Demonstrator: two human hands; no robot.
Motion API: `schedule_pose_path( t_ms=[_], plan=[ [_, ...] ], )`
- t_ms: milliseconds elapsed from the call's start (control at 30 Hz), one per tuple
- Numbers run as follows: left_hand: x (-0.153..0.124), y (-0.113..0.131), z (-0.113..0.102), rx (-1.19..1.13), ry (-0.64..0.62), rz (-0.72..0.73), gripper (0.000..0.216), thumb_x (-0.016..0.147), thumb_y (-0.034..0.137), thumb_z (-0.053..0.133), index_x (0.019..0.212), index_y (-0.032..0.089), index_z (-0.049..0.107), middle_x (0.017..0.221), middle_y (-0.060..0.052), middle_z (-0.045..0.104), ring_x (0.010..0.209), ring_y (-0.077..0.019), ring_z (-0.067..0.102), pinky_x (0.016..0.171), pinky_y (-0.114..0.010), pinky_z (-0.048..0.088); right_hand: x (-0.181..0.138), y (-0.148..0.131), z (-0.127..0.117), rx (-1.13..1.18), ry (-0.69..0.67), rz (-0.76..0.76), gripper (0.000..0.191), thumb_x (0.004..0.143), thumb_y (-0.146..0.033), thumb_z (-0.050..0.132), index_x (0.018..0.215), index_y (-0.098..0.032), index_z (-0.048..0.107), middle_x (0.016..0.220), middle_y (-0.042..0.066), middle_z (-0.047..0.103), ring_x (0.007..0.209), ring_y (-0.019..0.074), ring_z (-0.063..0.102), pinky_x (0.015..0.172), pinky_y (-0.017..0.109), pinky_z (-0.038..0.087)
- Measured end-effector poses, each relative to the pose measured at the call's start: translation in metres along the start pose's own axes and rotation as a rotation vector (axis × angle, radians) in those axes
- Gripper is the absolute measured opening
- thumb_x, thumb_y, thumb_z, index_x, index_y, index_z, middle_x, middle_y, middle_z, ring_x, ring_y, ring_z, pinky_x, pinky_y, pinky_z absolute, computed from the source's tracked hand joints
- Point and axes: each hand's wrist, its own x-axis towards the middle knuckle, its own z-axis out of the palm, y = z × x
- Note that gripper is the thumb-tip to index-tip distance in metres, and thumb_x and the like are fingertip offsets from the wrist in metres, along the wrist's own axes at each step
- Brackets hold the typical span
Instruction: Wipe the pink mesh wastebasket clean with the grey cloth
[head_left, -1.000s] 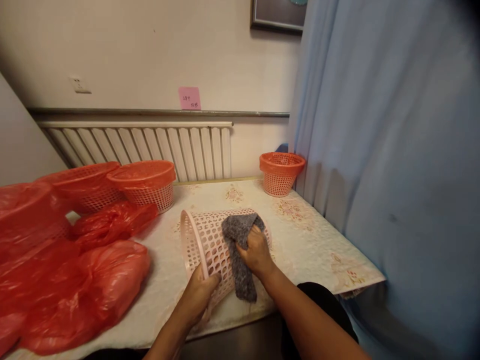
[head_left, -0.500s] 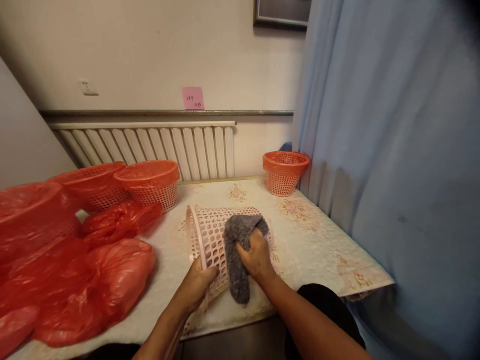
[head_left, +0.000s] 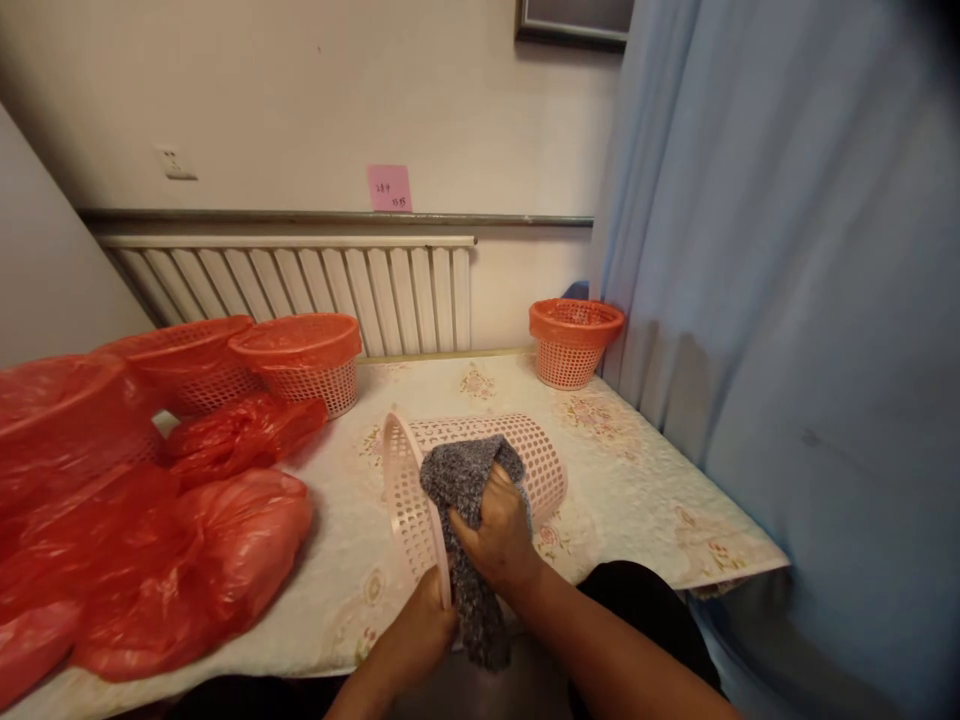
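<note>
A pink plastic basket [head_left: 544, 455] with a perforated wall lies on its side near the table's front edge, its mouth facing left. My left hand [head_left: 431, 620] is closed on the lower part of its rim; some fingers are hidden inside. A grey fluffy cloth [head_left: 469, 470] is bunched in my right hand [head_left: 496, 525], which presses it against the outside of the basket close to the rim. The cloth's loose end hangs down past the table edge, beside my left hand.
Pink baskets lined with red bags [head_left: 300, 345] stand at the back left, with crumpled red plastic bags [head_left: 240, 540] in front. Another lined basket [head_left: 574, 345] stands at the back right, beside a blue curtain [head_left: 712, 300]. A floral cloth covers the table [head_left: 637, 500]; behind is a radiator [head_left: 337, 290].
My right hand has moved the cloth left along the basket towards its rim. My left hand has shifted down and right with the rim, and the basket has turned slightly.
</note>
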Motion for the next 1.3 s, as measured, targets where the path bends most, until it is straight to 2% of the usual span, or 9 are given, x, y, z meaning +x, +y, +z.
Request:
schedule_pose_path(
  t_ms=[100, 233, 500, 600, 767, 900, 1000, 1200, 1300],
  plan=[
    [-0.013, 0.003, 0.007, 0.029, -0.098, 0.014, 0.040, 0.079, 0.016, 0.056, 0.119, 0.020, 0.063, 0.121, -0.006, 0.065, 0.118, -0.0269, 0.053, 0.108, -0.041, 0.033, 0.002, 0.000, -0.007, 0.003, -0.014, 0.030, 0.015, 0.078, -0.020, 0.054, 0.090, -0.017, 0.062, 0.088, 0.010, 0.067, 0.094, 0.0259, 0.061, 0.090, 0.044, 0.048],
    [-0.013, 0.002, 0.007, 0.003, -0.093, 0.009, 0.047, 0.075, 0.013, 0.060, 0.121, 0.021, 0.061, 0.121, -0.007, 0.066, 0.119, -0.0263, 0.052, 0.110, -0.043, 0.031, -0.002, -0.001, -0.011, -0.016, -0.021, -0.013, 0.012, 0.078, -0.022, 0.055, 0.087, -0.017, 0.062, 0.083, 0.010, 0.067, 0.090, 0.0261, 0.061, 0.088, 0.045, 0.048],
    [0.016, 0.025, 0.006, -0.302, 0.272, -0.054, 0.052, 0.065, 0.014, 0.063, 0.117, 0.015, 0.058, 0.107, -0.007, 0.070, 0.102, -0.0260, 0.062, 0.095, -0.039, 0.047, -0.001, 0.012, -0.006, -0.031, -0.037, -0.039, 0.015, 0.078, -0.022, 0.056, 0.089, -0.017, 0.064, 0.090, 0.010, 0.068, 0.093, 0.0251, 0.061, 0.092, 0.042, 0.046],
    [0.019, 0.028, 0.006, -0.409, 0.265, -0.064, 0.055, 0.063, 0.014, 0.061, 0.118, 0.014, 0.057, 0.104, -0.007, 0.071, 0.102, -0.0254, 0.063, 0.097, -0.039, 0.045, 0.008, 0.043, -0.006, -0.111, -0.030, 0.142, 0.020, 0.077, -0.021, 0.056, 0.094, -0.015, 0.065, 0.097, 0.012, 0.068, 0.097, 0.0254, 0.060, 0.089, 0.039, 0.047],
    [0.023, 0.024, -0.002, -0.441, 0.241, -0.049, 0.061, 0.064, 0.011, 0.057, 0.125, 0.014, 0.052, 0.115, -0.007, 0.068, 0.112, -0.0245, 0.058, 0.103, -0.037, 0.040, 0.021, 0.107, -0.023, -0.392, -0.009, 0.690, 0.016, 0.078, -0.027, 0.056, 0.078, -0.014, 0.066, 0.079, 0.012, 0.069, 0.081, 0.0239, 0.064, 0.073, 0.031, 0.047],
    [0.030, 0.020, -0.011, -0.412, 0.222, -0.015, 0.060, 0.064, 0.011, 0.058, 0.124, 0.015, 0.054, 0.120, -0.007, 0.066, 0.115, -0.0244, 0.056, 0.104, -0.037, 0.038, 0.020, 0.118, -0.024, -0.430, 0.055, 0.782, 0.022, 0.081, -0.027, 0.050, 0.080, -0.013, 0.067, 0.076, 0.014, 0.069, 0.077, 0.0231, 0.064, 0.069, 0.030, 0.046],
    [0.035, 0.019, -0.015, -0.378, 0.199, -0.043, 0.053, 0.064, 0.012, 0.059, 0.117, 0.014, 0.058, 0.113, -0.009, 0.069, 0.108, -0.0255, 0.061, 0.101, -0.040, 0.041, 0.012, 0.093, -0.011, -0.386, 0.063, 0.686, 0.022, 0.080, -0.028, 0.052, 0.082, -0.012, 0.067, 0.083, 0.015, 0.069, 0.082, 0.0249, 0.063, 0.075, 0.033, 0.047],
    [0.033, 0.009, -0.012, -0.259, 0.153, -0.002, 0.049, 0.065, 0.009, 0.058, 0.113, 0.014, 0.060, 0.113, -0.007, 0.068, 0.109, -0.0247, 0.059, 0.101, -0.039, 0.041, -0.006, 0.019, 0.011, -0.007, 0.025, 0.070, 0.019, 0.074, -0.022, 0.056, 0.090, -0.016, 0.064, 0.090, 0.010, 0.067, 0.094, 0.0251, 0.060, 0.091, 0.040, 0.046],
    [0.025, -0.002, -0.012, -0.125, 0.166, -0.023, 0.045, 0.066, 0.011, 0.059, 0.111, 0.014, 0.062, 0.111, -0.007, 0.070, 0.110, -0.0262, 0.058, 0.102, -0.040, 0.041, -0.011, 0.005, 0.010, 0.030, -0.003, -0.049, 0.017, 0.073, -0.022, 0.057, 0.088, -0.017, 0.063, 0.087, 0.009, 0.067, 0.090, 0.0253, 0.061, 0.092, 0.043, 0.046]
  ],
)
